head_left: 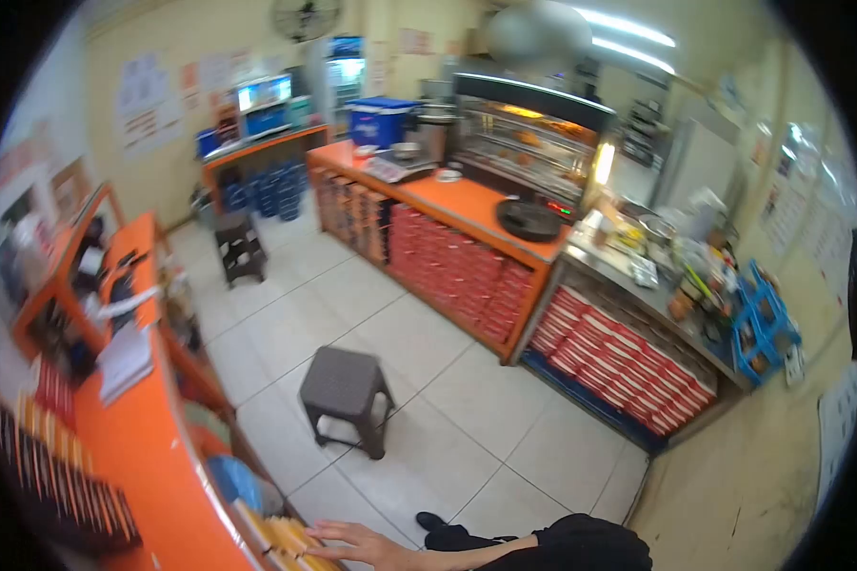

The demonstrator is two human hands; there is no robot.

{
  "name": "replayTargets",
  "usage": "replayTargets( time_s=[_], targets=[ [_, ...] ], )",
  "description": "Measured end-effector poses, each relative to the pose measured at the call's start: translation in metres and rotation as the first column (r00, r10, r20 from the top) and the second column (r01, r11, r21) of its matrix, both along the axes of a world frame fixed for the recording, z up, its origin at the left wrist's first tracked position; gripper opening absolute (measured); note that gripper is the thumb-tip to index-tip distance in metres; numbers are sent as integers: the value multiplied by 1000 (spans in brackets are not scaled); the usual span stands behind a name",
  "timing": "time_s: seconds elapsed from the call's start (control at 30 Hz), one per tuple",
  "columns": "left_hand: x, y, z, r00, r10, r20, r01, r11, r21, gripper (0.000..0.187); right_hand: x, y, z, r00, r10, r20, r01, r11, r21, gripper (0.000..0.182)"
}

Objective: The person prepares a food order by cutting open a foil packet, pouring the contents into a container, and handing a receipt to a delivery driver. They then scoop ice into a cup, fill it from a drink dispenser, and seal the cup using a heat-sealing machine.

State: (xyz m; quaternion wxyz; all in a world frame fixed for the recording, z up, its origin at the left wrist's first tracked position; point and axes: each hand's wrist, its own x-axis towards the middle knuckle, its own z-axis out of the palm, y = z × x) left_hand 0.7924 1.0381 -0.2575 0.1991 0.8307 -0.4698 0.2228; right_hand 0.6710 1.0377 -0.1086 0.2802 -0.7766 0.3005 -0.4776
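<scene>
Low in the head view, a hand reaches in from the right on a bare forearm with a dark sleeve; it looks like my right hand. Its fingers are spread and rest at the edge of a stack of yellow-orange folded boxes. The stack sits under the orange counter on the left, beside a blue round container. Nothing is gripped between the fingers. My left hand is out of the frame.
A dark plastic stool stands on the tiled floor. Beyond it runs an orange counter with red boxes below and a lit display case. A steel table stands right. Another stool is farther back.
</scene>
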Motion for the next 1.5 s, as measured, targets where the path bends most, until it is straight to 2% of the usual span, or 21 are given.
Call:
replayTargets(
  time_s=[0.1,0.17,0.2,0.23,0.27,0.3,0.37,0.43,0.57,0.67,0.7,0.73,0.77,0.8,0.9,0.97,1.07,1.17,1.3,1.4,1.5],
  targets=[
    [-135,-12,26,903,-135,409,148,989,-1,45,-100,5,33,982,-185,38,189,957,-222,54],
    [-214,-11,53,431,88,898,-9,996,-93,45,-164,20,-9,940,-340,32,342,932,-124,41],
    [-251,-11,78,15,220,975,-113,970,-217,45,-203,26,-25,910,-413,35,415,908,-62,39],
    [-280,-12,112,-475,208,855,-240,904,-354,47,-252,35,-37,870,-490,55,490,871,16,42],
    [-309,-13,148,-866,147,478,-159,825,-542,50,-303,45,-66,743,-609,-279,636,771,10,42],
    [-335,-18,180,-999,-50,-7,-32,730,-683,53,-348,56,-93,521,-635,-570,759,650,-31,43],
    [-401,-5,181,-752,-501,-428,551,-122,-826,66,-418,100,-116,805,-580,-124,394,366,843,55],
    [-452,3,166,-719,-670,-183,687,-646,-334,67,-443,118,-96,672,-717,188,171,396,902,59],
    [-546,-7,61,-601,-681,-419,728,-683,66,62,-491,119,-23,106,-747,657,-158,639,753,68],
    [-611,-36,-15,-376,-678,-631,732,-635,246,59,-555,110,19,262,-776,573,399,628,668,63],
    [-643,-48,-36,-175,-218,-960,795,-606,-7,60,-577,103,21,311,-799,514,541,594,596,61],
    [-674,-60,-57,-31,298,-954,933,-334,-135,62,-600,92,15,362,-870,334,718,489,495,58],
    [-703,-65,-35,-14,776,-631,992,-70,-109,63,-624,73,2,362,-921,141,855,388,344,54],
    [-731,-73,-11,-66,882,-467,981,-27,-190,71,-649,55,-12,312,-949,-45,940,302,157,51],
    [-815,-110,79,-223,856,-467,970,146,-194,70,-734,21,-66,431,-863,-264,902,416,115,43],
    [-871,-126,106,-312,835,-453,949,253,-188,69,-797,23,-57,350,-853,-387,925,249,288,27],
    [-973,-165,81,-449,247,-859,887,8,-462,69,-880,38,-33,-68,-960,-273,943,-151,295,18],
    [-1064,-177,111,-540,-389,-746,842,-224,-492,72,-957,70,-33,-297,-922,-249,758,-387,525,18],
    [-1134,-155,116,-516,-501,-695,831,-94,-549,66,-1025,95,-51,-285,-890,-357,757,-437,485,18],
    [-1161,-123,97,-563,-556,-611,814,-244,-527,60,-1072,89,-54,-242,-888,-392,793,-413,448,19],
    [-1180,-109,80,-545,-282,-789,798,-464,-385,55,-1107,90,-56,-277,-873,-401,802,-440,405,20]
  ],
)
